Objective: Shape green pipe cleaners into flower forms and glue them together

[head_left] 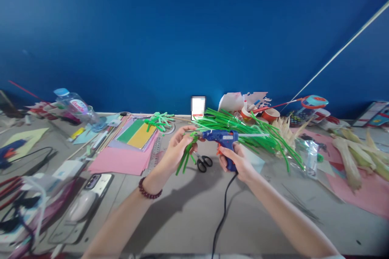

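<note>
My right hand (233, 157) is wrapped round the handle of a blue hot glue gun (223, 137), with a finger at its orange trigger. A pale glue stick (253, 134) sticks out of the gun's rear. The nozzle points left and meets, or nearly meets, the green pipe cleaners (186, 154) that my left hand (178, 145) pinches; actual contact I cannot make out. Their loose ends hang down below my fingers. Black-handled scissors (204, 163) lie on the table just under the hands, blades partly hidden. A black cord (225, 206) runs from the gun toward the table's front edge.
Right of the gun lies a heap of green pipe cleaners (273, 141). Leftward are a green pipe-cleaner piece (161, 120), pink paper (121, 161), a bottle (75, 105), a phone (99, 184) and a mouse (82, 206). Dried husks (352, 153) lie far right; a blue wall (188, 40) stands behind.
</note>
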A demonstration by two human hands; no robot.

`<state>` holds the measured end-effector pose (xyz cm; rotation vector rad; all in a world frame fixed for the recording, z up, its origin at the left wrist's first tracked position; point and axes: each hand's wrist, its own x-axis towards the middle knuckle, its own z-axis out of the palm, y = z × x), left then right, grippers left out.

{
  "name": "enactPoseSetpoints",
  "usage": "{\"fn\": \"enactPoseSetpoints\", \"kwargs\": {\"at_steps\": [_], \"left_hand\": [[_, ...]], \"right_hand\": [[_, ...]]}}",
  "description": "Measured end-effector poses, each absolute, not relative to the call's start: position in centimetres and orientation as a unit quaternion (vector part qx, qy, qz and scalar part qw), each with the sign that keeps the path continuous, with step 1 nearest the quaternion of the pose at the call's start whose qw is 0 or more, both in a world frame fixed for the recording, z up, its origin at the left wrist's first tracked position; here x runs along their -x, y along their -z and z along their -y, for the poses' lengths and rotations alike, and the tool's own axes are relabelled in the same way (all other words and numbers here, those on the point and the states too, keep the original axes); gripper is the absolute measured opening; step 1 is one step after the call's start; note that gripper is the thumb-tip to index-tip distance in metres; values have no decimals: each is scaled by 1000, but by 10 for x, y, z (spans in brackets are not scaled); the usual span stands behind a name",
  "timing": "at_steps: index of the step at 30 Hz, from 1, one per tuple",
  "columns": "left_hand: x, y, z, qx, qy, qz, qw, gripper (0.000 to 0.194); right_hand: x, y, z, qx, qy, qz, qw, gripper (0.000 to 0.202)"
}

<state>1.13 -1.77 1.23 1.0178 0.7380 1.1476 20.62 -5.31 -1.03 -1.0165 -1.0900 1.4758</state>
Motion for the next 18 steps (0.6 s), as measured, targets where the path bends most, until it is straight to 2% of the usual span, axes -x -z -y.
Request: {"fn": "enactPoseSetpoints", "kwargs": {"at_steps": [9,18], "left_hand": [[-9,-15,19,-451,-512,-321,656,27],[-9,-17,18,-456,-517,-321,649,26]], "right_hand": [[-206,17,51,457,-565,470,501,37],[-213,0,55,510,-482,532,474,38]]}}
